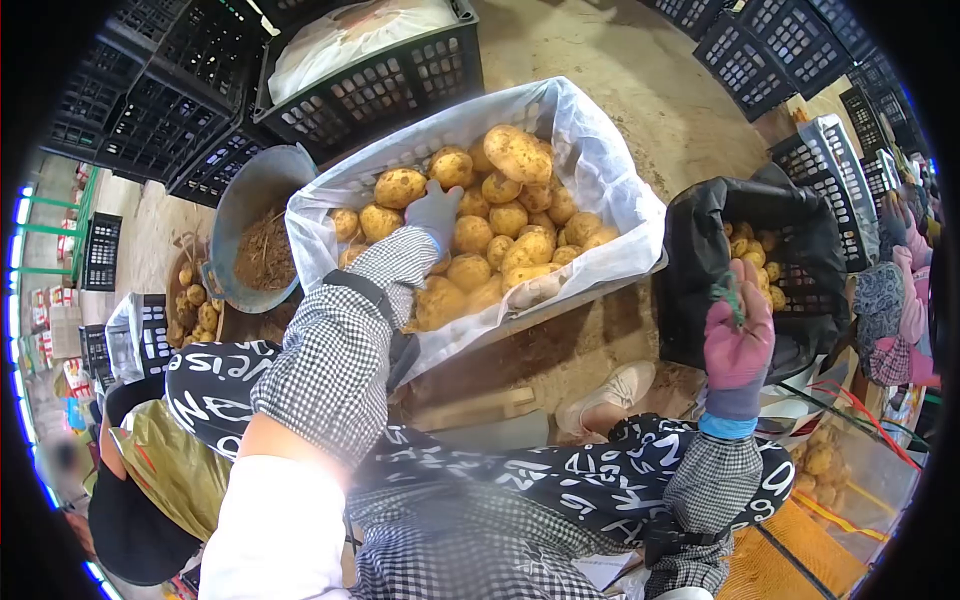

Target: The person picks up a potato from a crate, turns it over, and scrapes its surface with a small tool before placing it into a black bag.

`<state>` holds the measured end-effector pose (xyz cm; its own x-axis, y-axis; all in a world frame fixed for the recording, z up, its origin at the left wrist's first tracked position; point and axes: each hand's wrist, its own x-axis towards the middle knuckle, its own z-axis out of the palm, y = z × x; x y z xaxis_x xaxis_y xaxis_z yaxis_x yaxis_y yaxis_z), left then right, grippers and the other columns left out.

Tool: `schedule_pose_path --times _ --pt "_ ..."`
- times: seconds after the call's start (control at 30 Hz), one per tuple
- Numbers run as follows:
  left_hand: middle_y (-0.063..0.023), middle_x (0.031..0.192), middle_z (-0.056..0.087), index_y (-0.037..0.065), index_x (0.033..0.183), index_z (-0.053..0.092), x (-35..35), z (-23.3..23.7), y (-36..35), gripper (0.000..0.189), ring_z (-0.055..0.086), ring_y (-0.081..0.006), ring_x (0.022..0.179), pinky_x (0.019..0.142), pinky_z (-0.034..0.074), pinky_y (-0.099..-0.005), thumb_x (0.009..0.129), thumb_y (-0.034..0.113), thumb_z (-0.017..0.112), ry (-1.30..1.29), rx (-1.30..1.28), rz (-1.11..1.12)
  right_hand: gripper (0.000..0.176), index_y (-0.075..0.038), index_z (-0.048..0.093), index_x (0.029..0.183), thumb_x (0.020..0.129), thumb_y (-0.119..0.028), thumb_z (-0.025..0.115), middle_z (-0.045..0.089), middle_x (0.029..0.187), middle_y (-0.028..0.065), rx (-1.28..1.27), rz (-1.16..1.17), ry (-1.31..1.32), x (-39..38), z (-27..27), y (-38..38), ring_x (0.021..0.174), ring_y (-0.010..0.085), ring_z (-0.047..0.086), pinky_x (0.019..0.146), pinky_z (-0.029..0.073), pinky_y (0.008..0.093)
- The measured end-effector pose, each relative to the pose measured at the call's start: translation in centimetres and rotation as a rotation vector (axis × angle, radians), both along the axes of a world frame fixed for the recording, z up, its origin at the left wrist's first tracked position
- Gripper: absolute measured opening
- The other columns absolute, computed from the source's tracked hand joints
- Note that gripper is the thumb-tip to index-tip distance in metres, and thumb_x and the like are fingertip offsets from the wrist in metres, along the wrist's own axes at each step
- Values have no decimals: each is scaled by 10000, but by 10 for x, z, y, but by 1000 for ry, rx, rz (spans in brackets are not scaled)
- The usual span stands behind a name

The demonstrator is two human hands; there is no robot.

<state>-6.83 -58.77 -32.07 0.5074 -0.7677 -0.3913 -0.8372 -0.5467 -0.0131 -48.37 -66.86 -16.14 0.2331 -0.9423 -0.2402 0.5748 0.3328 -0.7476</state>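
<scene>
My left hand (435, 215), in a grey glove, reaches into a crate lined with white cloth (610, 190) and heaped with potatoes (508, 217). Its fingers are apart and touch the potatoes near the crate's middle left; the fingertips are partly hidden among them. One large potato (517, 153) rests on top at the far side. To the right, my right hand (740, 345), in a pink and grey glove, is raised in front of a black-lined crate (690, 230) with smaller potatoes (752, 248). A green, string-like thing (727, 298) is pinched between its thumb and fingers.
A blue-grey bucket (225, 250) with brown soil or debris stands left of the white-lined crate. Black crates (170, 90) are stacked behind it, and a cloth-covered crate (385, 80) sits beyond. At lower right, a clear bag (825, 470) contains potatoes. Other people are at far right.
</scene>
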Motion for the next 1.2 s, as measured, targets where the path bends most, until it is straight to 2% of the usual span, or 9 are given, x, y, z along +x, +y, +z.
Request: schedule_pose_path --times 0.1,0.17,0.23,0.37,0.6,0.8,0.87,1.07,1.2 --pt "-158 1212 528 168 1298 492 14 4 16 514 708 -287 842 728 565 -388 840 219 720 -29 -179 -194 477 8 434 1427 975 -115 524 556 1347 141 -48 43 260 27 16 22 878 95 587 737 525 220" --pt "-111 1018 577 115 1289 504 1 36 22 530 692 -229 815 722 558 -373 859 333 723 466 -283 82 495 -3 436 1432 957 -77 551 588 1287 137 -129 162 394 36 17 33 825 88 591 718 529 222" --pt "-37 789 594 28 1263 531 -8 61 31 639 632 -161 746 722 535 -358 889 529 668 1005 -306 389 547 -4 438 1432 922 -87 618 580 1300 148 -202 326 492 55 17 50 932 141 612 811 529 269" --pt "-26 837 595 35 1253 543 -53 105 81 551 572 -114 645 604 505 -305 962 503 569 1387 -472 228 661 -15 460 1413 830 -138 745 557 1336 162 -541 631 803 89 2 84 1188 249 559 1013 445 349" --pt "-146 1021 666 42 1374 472 -128 180 128 558 638 -272 933 891 505 -345 984 433 549 1282 -539 222 781 -25 475 1405 711 -110 824 526 1382 156 -854 681 806 107 -6 109 1283 267 512 1078 398 347" --pt "-168 1212 588 61 1420 467 -127 177 133 597 615 -283 1015 920 492 -353 965 428 591 981 -796 -119 785 -8 481 1402 705 -114 826 531 1381 153 -1001 578 829 112 -3 112 1271 266 525 1076 404 360" --pt "-151 1248 557 58 1388 511 -113 184 135 565 608 -270 1046 925 489 -347 962 419 600 1366 -607 96 791 3 460 1413 722 -116 826 543 1358 149 -846 665 745 110 -4 114 1259 246 529 1064 414 353" --pt "-73 1144 581 73 1380 534 -105 172 134 539 587 -134 1026 839 509 -276 968 413 601 1049 -643 -155 675 46 414 1413 912 -325 673 567 1286 135 -130 958 317 112 12 116 1207 199 549 1013 449 320" --pt "-89 1211 556 77 1396 519 -106 160 134 576 569 -118 1063 857 509 -266 953 429 623 1471 -632 34 610 40 457 1358 1018 -466 443 605 1212 118 -52 1004 271 98 -8 115 1056 174 616 907 506 298"
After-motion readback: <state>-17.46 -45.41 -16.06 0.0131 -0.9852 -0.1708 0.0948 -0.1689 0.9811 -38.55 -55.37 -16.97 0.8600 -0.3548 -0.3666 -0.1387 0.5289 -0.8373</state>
